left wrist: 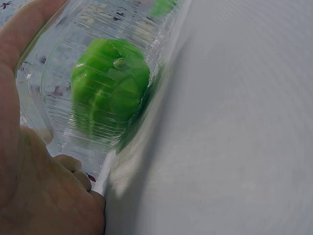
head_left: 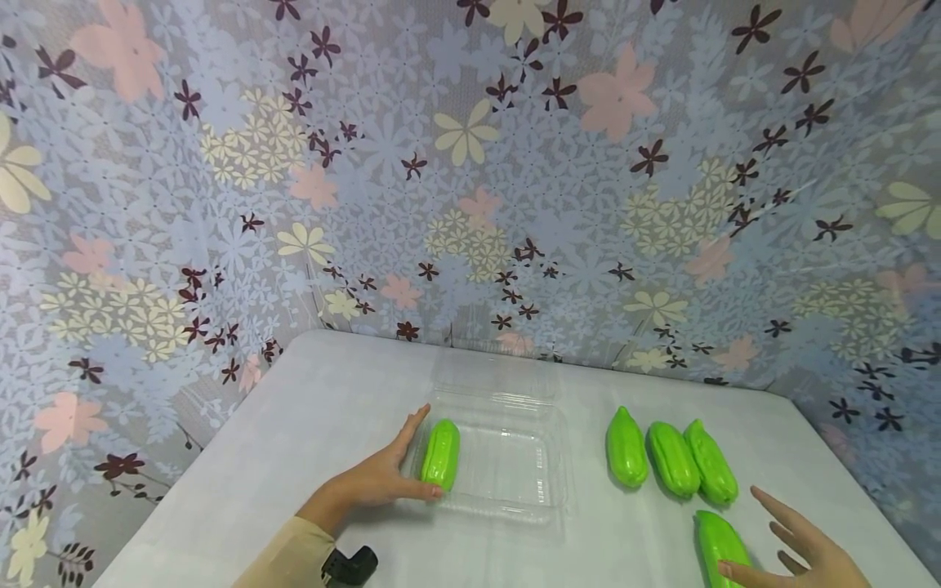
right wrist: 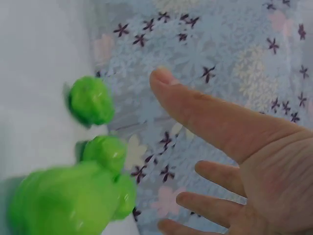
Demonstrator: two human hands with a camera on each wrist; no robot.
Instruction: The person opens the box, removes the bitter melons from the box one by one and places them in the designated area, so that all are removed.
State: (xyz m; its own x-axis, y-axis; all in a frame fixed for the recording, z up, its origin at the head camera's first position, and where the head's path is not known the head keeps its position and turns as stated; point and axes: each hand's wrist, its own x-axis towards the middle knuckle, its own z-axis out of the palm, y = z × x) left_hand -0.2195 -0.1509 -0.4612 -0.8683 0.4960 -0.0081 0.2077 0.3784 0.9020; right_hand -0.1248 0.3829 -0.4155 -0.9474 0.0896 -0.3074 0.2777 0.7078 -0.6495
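A clear plastic clamshell container [head_left: 507, 513] lies on the table with its lid folded back. One glossy green cucumber-like toy vegetable [head_left: 440, 456] sits along its left side, seen end-on through the ribbed wall in the left wrist view. My left hand [head_left: 378, 478] rests against the container's left side, thumb and index finger spread around the corner area. Over at the right, my right hand [head_left: 801, 547] is spread, holding nothing, beside the nearest loose green vegetable [head_left: 720, 543]. The thumb overlaps that vegetable in the head view; the right wrist view shows a gap between them.
Three more green vegetables lie in a group right of the container: one on the left [head_left: 626, 449], one in the middle [head_left: 673, 460] and one on the right [head_left: 710, 464]. The white table [head_left: 353, 367] meets a flowered wall [head_left: 470, 204] behind.
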